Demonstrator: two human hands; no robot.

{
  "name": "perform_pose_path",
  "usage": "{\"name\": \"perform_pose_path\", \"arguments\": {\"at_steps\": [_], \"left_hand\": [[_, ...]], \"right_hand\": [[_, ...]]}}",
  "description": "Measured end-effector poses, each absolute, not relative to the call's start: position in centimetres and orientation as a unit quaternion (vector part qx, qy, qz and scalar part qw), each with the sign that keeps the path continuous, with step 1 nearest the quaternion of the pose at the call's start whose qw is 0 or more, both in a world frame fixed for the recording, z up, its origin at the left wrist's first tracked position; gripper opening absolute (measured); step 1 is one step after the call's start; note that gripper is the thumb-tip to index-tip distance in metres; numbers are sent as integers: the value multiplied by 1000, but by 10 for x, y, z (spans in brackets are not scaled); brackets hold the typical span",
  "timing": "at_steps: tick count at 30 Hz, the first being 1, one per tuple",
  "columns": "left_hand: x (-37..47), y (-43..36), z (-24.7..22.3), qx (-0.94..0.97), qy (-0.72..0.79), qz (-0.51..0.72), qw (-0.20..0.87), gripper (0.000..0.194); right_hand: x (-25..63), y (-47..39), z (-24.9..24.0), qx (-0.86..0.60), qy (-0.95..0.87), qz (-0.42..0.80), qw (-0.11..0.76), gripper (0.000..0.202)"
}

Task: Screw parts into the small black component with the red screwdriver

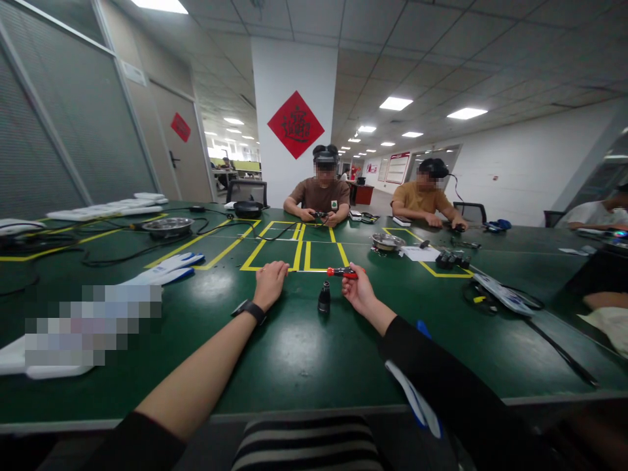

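My right hand (pixel 360 291) holds a small red-handled tool (pixel 342 272), level above the green table (pixel 294 353). Just left of it a small dark cylindrical part (pixel 324 297) stands upright on the table, touched by neither hand. My left hand (pixel 269 281) rests on the table as a loose fist with nothing in it, a black watch (pixel 250 310) on its wrist.
White-and-blue gloves (pixel 164 268) lie to the left. Black cables (pixel 147 245) and metal bowls (pixel 167 226) (pixel 387 242) sit further back. Two people work at the far side, and another person's arm (pixel 606 299) is at the right. Yellow tape marks (pixel 299 252) cross the table.
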State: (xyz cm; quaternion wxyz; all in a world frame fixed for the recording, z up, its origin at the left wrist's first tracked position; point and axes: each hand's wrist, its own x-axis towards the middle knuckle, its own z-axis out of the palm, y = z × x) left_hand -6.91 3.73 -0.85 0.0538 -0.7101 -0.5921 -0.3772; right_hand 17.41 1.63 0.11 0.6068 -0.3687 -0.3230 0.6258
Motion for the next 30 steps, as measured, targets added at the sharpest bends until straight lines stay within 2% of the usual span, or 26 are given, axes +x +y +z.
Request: {"name": "perform_pose_path", "arguments": {"at_steps": [4,7,10,13,17,21,25,30], "left_hand": [[-72,34,-3,-694,-592,-407,50,43],[-67,29,0,-713,-573,-404,30,44],[-57,23,-1,-733,-545,-408,15,43],[-46,17,-3,-747,-514,-421,-28,39],[-36,7,-2,-789,-467,-392,-75,33],[-32,-1,3,-807,-454,-371,-66,34],[-31,-5,7,-808,-449,-380,-36,33],[-27,-15,13,-794,-452,-406,-4,34]], "right_hand": [[174,13,4,-389,-407,578,591,24],[173,12,3,-446,-513,513,524,32],[173,14,-1,-493,-563,466,473,25],[175,15,-6,-495,-591,434,466,21],[179,17,-11,-523,-686,290,415,17],[179,19,-12,-538,-718,238,374,28],[173,11,-1,-531,-714,217,402,23],[164,-16,27,-405,-706,163,557,12]]}}
